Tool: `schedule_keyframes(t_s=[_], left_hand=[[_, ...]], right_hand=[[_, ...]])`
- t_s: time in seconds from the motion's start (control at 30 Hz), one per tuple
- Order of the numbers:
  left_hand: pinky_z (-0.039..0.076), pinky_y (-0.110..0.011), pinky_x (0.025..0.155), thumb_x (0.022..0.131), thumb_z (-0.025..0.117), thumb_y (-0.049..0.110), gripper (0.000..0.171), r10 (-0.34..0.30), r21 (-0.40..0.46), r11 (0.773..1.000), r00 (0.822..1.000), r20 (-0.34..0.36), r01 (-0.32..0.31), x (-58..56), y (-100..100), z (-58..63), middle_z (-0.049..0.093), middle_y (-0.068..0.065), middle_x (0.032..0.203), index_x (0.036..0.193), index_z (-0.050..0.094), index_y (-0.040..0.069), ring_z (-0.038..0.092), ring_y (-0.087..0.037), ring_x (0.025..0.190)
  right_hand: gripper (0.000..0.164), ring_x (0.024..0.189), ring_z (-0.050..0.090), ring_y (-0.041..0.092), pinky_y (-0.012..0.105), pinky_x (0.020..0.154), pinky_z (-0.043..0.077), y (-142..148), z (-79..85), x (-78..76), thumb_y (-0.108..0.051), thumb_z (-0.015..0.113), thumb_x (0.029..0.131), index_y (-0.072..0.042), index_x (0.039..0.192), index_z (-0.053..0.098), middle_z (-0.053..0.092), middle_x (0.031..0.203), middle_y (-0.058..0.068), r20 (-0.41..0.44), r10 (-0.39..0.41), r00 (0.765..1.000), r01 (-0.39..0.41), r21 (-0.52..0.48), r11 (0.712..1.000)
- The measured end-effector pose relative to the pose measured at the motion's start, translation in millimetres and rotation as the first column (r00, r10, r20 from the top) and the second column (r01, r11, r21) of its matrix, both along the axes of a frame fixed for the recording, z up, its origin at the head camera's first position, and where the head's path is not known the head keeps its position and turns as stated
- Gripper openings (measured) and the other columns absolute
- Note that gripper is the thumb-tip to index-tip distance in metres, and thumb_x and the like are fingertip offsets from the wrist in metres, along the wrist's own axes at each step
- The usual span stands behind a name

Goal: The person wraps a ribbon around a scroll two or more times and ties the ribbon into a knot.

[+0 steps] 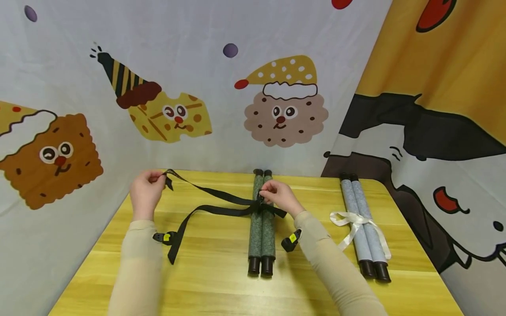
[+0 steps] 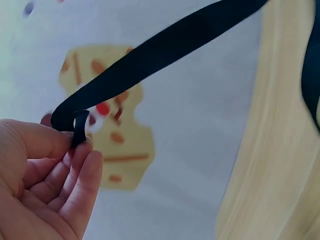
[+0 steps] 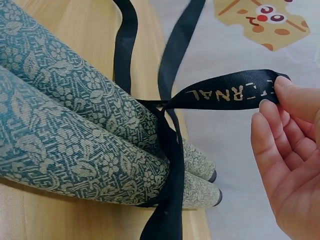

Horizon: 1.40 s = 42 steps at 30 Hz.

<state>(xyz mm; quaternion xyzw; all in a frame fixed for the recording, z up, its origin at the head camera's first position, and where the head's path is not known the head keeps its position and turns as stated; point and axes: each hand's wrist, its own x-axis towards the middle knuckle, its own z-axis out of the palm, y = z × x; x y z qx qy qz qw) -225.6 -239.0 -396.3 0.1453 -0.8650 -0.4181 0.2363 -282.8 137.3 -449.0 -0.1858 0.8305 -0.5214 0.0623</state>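
A green patterned scroll (image 1: pixel 255 239), rolled from both ends into two rods with dark end caps, lies lengthwise on the table. Black ribbon (image 1: pixel 227 211) is wrapped around its upper middle. Out to the left, my left hand (image 1: pixel 145 195) pinches the end of one ribbon strand (image 2: pixel 155 52) between thumb and fingers, held up off the table. Just right of the scroll, my right hand (image 1: pixel 282 195) pinches another part of the ribbon (image 3: pixel 225 95), which shows gold lettering in the right wrist view. A second strand trails loose leftward, and a short tail hangs on the right.
To the right on the wooden table (image 1: pixel 205 281) lies a light blue scroll (image 1: pixel 351 195) tied with a white ribbon bow (image 1: pixel 357 220). A curtain (image 1: pixel 221 153) printed with cartoon figures hangs behind the table. Each wrist bears a small black camera (image 1: pixel 291 241).
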Motion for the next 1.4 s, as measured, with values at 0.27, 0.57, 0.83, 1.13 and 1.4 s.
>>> schedule_keyframes(t_s=[0.27,0.57,0.83,1.13,1.4], left_hand=[[0.044,-0.018,0.062,0.099,0.059,0.020,0.026,0.074,0.032,0.997,0.997,0.025,-0.075,22.2,-22.5,12.8,0.068,-0.015,0.099,0.113,0.070,0.001,0.053,0.003,0.067],[0.051,-0.025,0.065,0.095,0.065,0.008,0.013,-0.283,-0.114,0.954,0.958,-0.039,0.277,33.7,16.0,25.1,0.070,-0.014,0.092,0.104,0.072,0.001,0.066,-0.024,0.079],[0.057,-0.028,0.068,0.093,0.068,0.002,0.010,-0.596,0.133,0.792,0.802,-0.042,0.595,35.4,82.1,29.2,0.071,-0.009,0.092,0.102,0.072,0.002,0.067,-0.020,0.077],[0.058,-0.039,0.070,0.091,0.069,0.001,0.009,-0.680,0.340,0.681,0.733,-0.038,0.649,28.1,147.7,-7.3,0.071,-0.005,0.087,0.098,0.074,0.006,0.068,-0.021,0.075],[0.059,-0.036,0.071,0.092,0.069,0.003,0.009,-0.744,0.366,0.618,0.668,-0.016,0.696,20.7,192.3,-47.7,0.072,-0.006,0.088,0.100,0.074,0.002,0.070,-0.018,0.076]], right_hand=[[0.010,0.076,0.064,0.021,0.053,0.080,0.054,-1.6,2.5,-1.4,-0.014,0.066,0.097,-0.005,0.100,0.064,0.064,0.088,0.009,-0.009,0.007,1.000,-0.007,0.002,1.000],[0.008,0.079,0.065,0.021,0.052,0.083,0.055,-1.7,9.6,-0.3,-0.013,0.064,0.098,-0.005,0.100,0.062,0.063,0.091,0.009,0.005,0.020,1.000,-0.020,0.030,0.999],[0.008,0.078,0.065,0.021,0.049,0.081,0.056,-1.3,13.2,-0.8,-0.012,0.064,0.098,-0.005,0.100,0.063,0.063,0.091,0.009,-0.013,0.038,0.999,-0.038,0.053,0.998],[0.006,0.078,0.066,0.019,0.044,0.077,0.057,-0.3,15.7,-0.3,-0.011,0.065,0.097,-0.005,0.099,0.064,0.064,0.088,0.007,-0.019,0.032,0.999,-0.030,0.076,0.997],[0.005,0.079,0.067,0.022,0.052,0.082,0.055,3.1,16.3,1.0,-0.010,0.064,0.098,-0.005,0.100,0.064,0.064,0.088,0.007,-0.020,0.047,0.999,-0.045,0.066,0.997]])
